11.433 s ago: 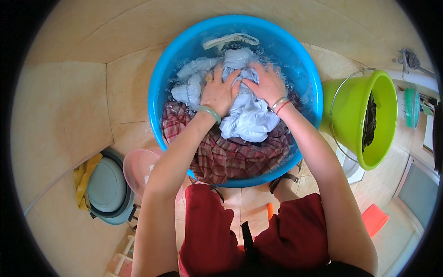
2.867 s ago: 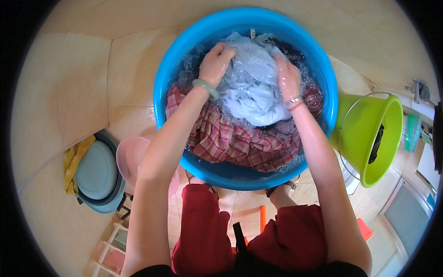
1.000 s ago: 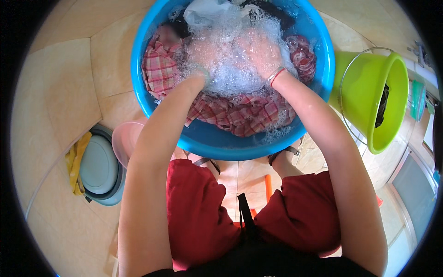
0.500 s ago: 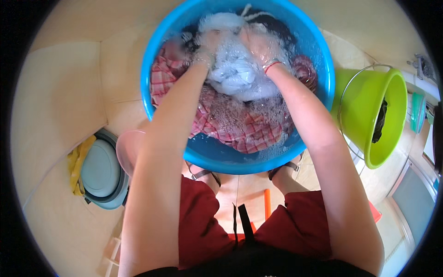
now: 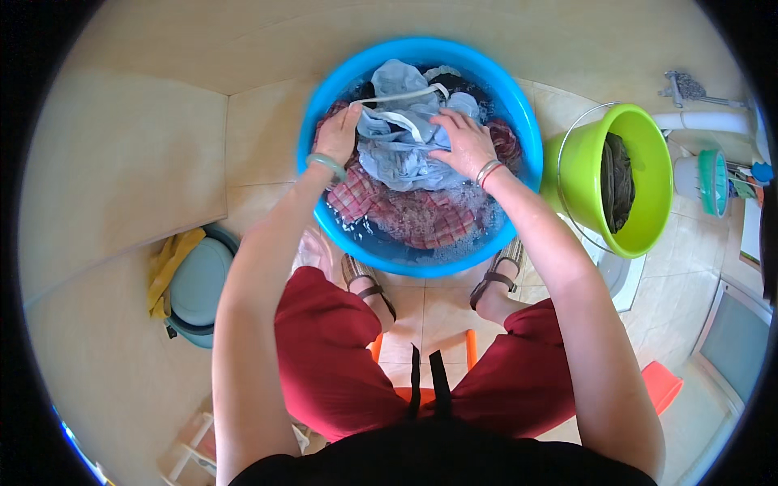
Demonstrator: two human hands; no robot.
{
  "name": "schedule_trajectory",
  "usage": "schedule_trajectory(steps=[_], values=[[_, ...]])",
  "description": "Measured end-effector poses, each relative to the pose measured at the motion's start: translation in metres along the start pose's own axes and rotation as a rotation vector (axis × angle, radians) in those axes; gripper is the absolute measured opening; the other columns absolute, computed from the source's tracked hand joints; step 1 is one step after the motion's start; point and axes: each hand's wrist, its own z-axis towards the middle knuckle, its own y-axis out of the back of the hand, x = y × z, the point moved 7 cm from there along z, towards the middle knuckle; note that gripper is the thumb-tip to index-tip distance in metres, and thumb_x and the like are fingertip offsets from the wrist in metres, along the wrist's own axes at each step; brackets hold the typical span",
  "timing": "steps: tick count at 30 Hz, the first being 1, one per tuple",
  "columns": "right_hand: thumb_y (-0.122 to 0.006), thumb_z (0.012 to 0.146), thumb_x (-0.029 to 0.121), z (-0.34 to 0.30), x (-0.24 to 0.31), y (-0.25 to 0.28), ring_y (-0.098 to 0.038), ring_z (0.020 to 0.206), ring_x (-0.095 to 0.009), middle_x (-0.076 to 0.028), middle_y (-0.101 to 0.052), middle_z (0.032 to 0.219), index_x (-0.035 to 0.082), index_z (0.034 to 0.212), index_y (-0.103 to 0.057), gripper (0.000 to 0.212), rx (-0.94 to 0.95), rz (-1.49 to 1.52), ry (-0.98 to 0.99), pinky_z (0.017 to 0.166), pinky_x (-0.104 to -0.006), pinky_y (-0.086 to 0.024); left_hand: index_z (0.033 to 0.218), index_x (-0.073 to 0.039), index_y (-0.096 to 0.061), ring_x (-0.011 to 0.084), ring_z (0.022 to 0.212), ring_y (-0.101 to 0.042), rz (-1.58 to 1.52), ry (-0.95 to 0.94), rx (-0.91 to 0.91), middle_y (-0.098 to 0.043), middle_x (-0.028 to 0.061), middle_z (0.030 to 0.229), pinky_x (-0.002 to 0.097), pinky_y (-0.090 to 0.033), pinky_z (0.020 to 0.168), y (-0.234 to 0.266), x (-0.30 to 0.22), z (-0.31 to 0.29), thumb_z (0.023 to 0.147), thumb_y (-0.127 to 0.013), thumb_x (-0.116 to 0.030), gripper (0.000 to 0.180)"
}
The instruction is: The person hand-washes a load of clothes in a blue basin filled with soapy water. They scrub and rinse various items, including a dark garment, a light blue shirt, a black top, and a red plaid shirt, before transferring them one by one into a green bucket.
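Observation:
A wet light blue garment [image 5: 401, 166] with white bands lies bunched in a round blue basin [image 5: 531, 162] of sudsy water. My left hand [image 5: 339, 132], with a pale green bangle at its wrist, grips the garment's left edge. On the garment's right side, my right hand [image 5: 468, 146] holds the cloth with its thumb set away from its fingers. Its wrist bears a bracelet. Red plaid cloth [image 5: 433, 227] soaks beneath and nearer to me. Dark cloth [image 5: 454, 83] shows at the basin's far side.
A green bucket [image 5: 575, 170] with a wire handle and dark cloth [image 5: 617, 182] in it stands to the right. At the left are a folded grey-blue basin [image 5: 201, 279], a yellow cloth [image 5: 170, 271] and a pink basin [image 5: 314, 251]. An orange stool [image 5: 472, 348] shows between my legs.
Both hands have come up out of the suds, drawing the light blue garment higher and spreading it. My left hand has shifted to the garment's left edge. The view has also moved.

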Motion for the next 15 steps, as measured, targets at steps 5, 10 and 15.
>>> schedule_trajectory(steps=[5,10,15], values=[[-0.07,0.081,0.01,-0.027,0.008,0.03,-0.06,0.111,-0.031,-0.006,-0.059,0.128,0.023,0.127,-0.054,0.05,-0.133,-0.019,0.064,0.093,-0.0422,-0.047,0.108,0.002,-0.064,0.0344,0.095,-0.064,0.348,0.135,0.129,-0.069,0.0186,0.101,0.0421,-0.048,0.084,0.008,-0.057,-0.009,0.098,-0.054,-0.039,0.043],[-0.06,0.085,-0.002,-0.018,-0.042,0.041,-0.065,0.108,-0.027,-0.016,-0.067,0.119,0.014,0.119,-0.067,0.039,-0.274,0.979,-0.113,0.093,-0.028,-0.048,0.125,-0.005,-0.052,0.0354,0.104,-0.058,0.245,-0.126,-0.453,-0.062,0.0207,0.112,0.042,-0.048,0.088,0.013,-0.079,-0.022,0.087,-0.069,-0.021,0.045],[-0.06,0.088,0.001,-0.026,-0.069,0.024,-0.064,0.111,-0.03,-0.016,-0.067,0.118,0.009,0.115,-0.068,0.03,-0.139,0.791,-0.249,0.096,-0.0314,-0.048,0.104,-0.006,-0.064,0.0289,0.1,-0.059,0.6,-0.581,0.016,-0.061,0.0102,0.115,0.0402,-0.048,0.088,-0.035,-0.101,-0.048,0.086,-0.066,-0.011,0.019]])
